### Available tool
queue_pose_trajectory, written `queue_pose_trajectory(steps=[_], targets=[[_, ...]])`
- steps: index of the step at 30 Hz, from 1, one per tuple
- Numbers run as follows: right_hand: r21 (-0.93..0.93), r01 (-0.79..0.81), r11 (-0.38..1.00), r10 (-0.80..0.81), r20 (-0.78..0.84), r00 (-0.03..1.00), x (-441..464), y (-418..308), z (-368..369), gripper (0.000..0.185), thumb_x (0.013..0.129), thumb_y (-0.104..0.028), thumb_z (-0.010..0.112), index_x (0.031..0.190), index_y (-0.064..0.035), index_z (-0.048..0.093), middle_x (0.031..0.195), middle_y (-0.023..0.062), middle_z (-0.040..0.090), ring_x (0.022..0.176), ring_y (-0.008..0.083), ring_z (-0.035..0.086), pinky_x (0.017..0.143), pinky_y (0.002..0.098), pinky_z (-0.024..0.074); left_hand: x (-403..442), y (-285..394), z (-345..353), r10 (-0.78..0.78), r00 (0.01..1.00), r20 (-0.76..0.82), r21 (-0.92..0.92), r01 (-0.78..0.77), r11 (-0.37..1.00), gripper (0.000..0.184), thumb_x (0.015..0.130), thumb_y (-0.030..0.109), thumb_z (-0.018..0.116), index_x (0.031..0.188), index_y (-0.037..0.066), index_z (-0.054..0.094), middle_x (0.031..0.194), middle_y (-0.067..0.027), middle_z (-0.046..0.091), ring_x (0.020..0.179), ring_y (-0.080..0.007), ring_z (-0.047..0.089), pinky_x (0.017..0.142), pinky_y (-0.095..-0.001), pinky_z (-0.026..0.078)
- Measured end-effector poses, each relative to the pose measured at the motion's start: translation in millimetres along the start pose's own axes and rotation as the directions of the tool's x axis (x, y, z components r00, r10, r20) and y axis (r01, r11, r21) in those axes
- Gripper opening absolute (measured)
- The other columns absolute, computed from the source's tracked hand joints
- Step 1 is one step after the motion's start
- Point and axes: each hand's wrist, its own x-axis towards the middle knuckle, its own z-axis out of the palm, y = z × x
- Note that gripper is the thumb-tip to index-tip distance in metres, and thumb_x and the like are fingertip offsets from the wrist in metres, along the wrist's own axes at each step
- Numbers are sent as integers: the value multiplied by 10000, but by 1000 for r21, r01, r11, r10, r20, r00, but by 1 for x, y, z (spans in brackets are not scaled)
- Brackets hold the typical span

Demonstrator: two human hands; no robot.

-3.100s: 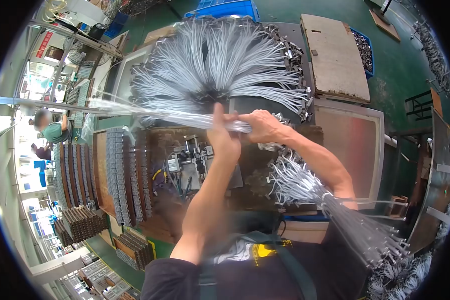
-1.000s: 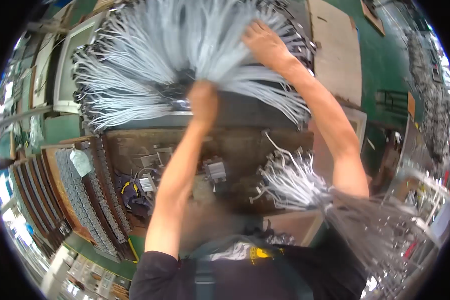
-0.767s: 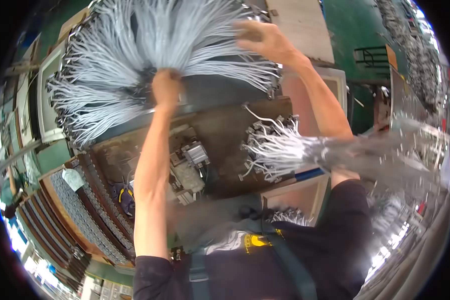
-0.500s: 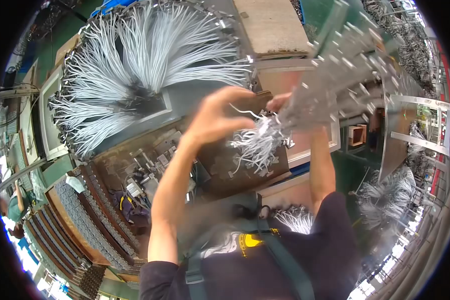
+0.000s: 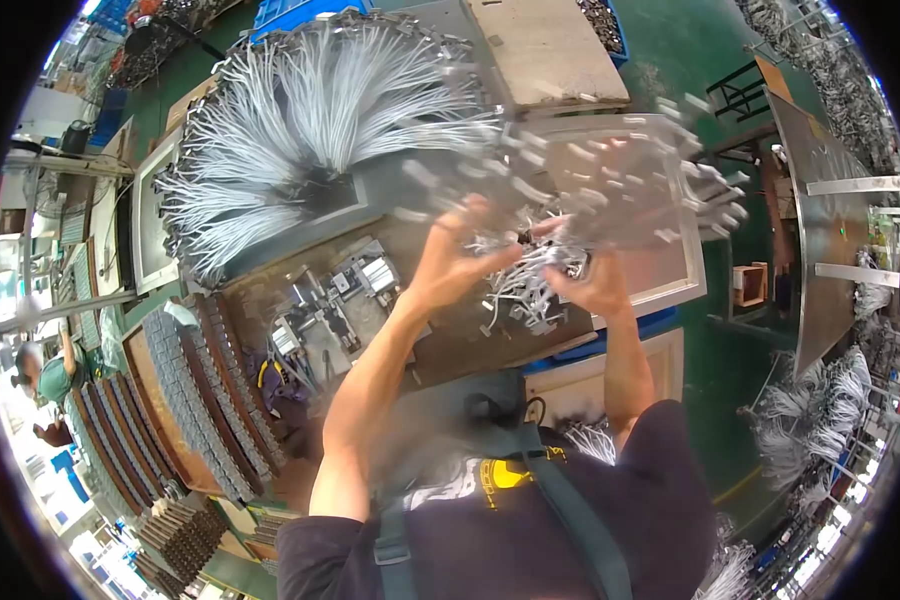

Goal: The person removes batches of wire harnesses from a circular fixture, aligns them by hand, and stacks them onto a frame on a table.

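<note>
A bundle of grey wires with pale ends (image 5: pixel 530 295) hangs in front of me above the bench. My right hand (image 5: pixel 595 288) is closed around its middle, the thumb on the near side. The bundle's upper ends fan out to both sides and are smeared by motion. My left hand (image 5: pixel 450 268) is at the bundle's left side, its thumb and fingers apart in a C shape. Its thumb tip reaches the wires, and its fingertips are blurred. Behind my hands, a large fan of grey wires (image 5: pixel 340 110) lies spread on the bench.
A metal fixture (image 5: pixel 345 300) sits on the brown worktop (image 5: pixel 450 340) to the left. A board (image 5: pixel 545 50) lies at the back, near a blue crate (image 5: pixel 620 40). Racks of grey parts (image 5: pixel 185 390) stand at left, and a co-worker (image 5: pixel 55 375) is at the far left.
The bundle's loose ends have swung from the upper right and now spread to both sides. My right hand has come lower and clearer into view. My left hand's thumb is now at the wires.
</note>
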Motion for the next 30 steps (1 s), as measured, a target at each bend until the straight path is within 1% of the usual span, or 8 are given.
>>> queue_pose_trajectory(steps=[2,6,14,19,22,25,28,30], targets=[[279,-140,950,137,29,990,-20,17,-15,527,713,6,742,1202,17,546,1103,145,654,1112,255,633,953,400,512,-14,5,-11,-101,984,-149,-172,75,982,157,889,112,758,999,28,684,1007,-46,609,956,-137,570,836,-295,450],[549,-26,836,95,-97,991,-43,39,-38,520,705,-52,744,1185,-12,548,1042,130,636,1044,253,626,1012,419,477,-22,0,-32,-74,866,-495,-252,-62,966,69,1008,125,614,1020,57,617,942,-3,623,886,-94,586,785,-264,486],[411,-239,880,172,193,966,-33,-9,-20,189,766,-110,775,877,-11,659,886,86,602,821,169,564,738,310,452,6,37,10,-35,957,-288,-72,14,997,159,1025,144,627,1028,3,552,827,-66,608,802,-144,611,792,-304,516],[466,69,882,-245,330,912,-38,-20,-15,201,756,-85,806,862,1,659,847,99,591,785,202,557,691,343,437,5,44,-6,70,972,-224,195,-26,980,184,1002,159,668,1006,-7,588,764,-36,634,712,-102,598,666,-265,502],[460,-159,874,-136,544,828,-13,-19,-22,335,745,-173,859,971,14,697,891,114,627,856,240,600,771,376,478,-1,11,-7,-11,978,-210,88,30,996,174,1005,154,660,988,-7,597,761,-41,645,723,-101,615,671,-266,506],[578,-391,716,-444,810,383,25,28,-16,832,656,-542,922,1209,32,683,1110,207,699,1056,327,667,945,437,520,2,-2,-22,-114,964,-239,-3,116,993,176,1003,162,665,964,1,608,756,-46,668,726,-104,637,669,-268,509],[179,-804,566,-135,983,124,67,39,11,825,716,-573,869,1210,53,659,1083,195,728,988,307,721,870,413,595,-1,2,-41,-108,942,-317,3,115,993,167,999,160,671,956,10,613,748,-58,677,698,-113,641,658,-273,516],[-207,-488,848,320,934,160,79,27,53,708,743,-487,871,1166,48,683,1089,188,737,1002,299,725,865,401,588,-5,4,-53,-168,901,-400,-88,145,986,159,1002,154,664,962,8,613,735,-63,670,675,-126,643,651,-283,524]])
